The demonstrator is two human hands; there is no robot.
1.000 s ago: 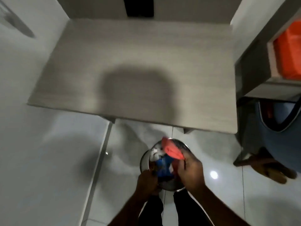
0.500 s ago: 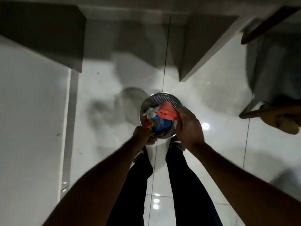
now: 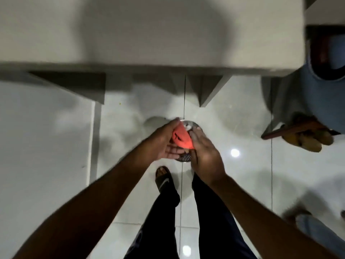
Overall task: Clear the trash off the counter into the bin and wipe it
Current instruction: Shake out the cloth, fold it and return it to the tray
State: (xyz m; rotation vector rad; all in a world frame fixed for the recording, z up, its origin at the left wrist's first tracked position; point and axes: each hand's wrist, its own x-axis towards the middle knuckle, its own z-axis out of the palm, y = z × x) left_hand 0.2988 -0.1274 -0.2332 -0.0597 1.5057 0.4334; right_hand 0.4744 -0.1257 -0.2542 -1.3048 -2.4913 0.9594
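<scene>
A crumpled orange cloth (image 3: 182, 137) sits between my two hands, just above the round metal mesh bin (image 3: 185, 157) on the white floor. My left hand (image 3: 164, 141) cups the cloth from the left, palm turned up. From the right, my right hand (image 3: 203, 152) presses against it, fingers laid over its edge. The hands hide most of the bin; only part of its rim and some white trash inside show. The pale wood-grain counter (image 3: 149, 34) fills the top of the view, bare where visible.
Counter supports (image 3: 209, 90) hang down just behind the bin. My foot in a black slide (image 3: 164, 178) stands close to the bin. Another person in blue (image 3: 317, 101) with sandalled feet (image 3: 308, 141) stands at the right. A pale wall panel (image 3: 43, 146) is at the left.
My left hand left the bin's rim and came up under the orange cloth, which only my right hand held before. The view tilted up, so the counter top shows again.
</scene>
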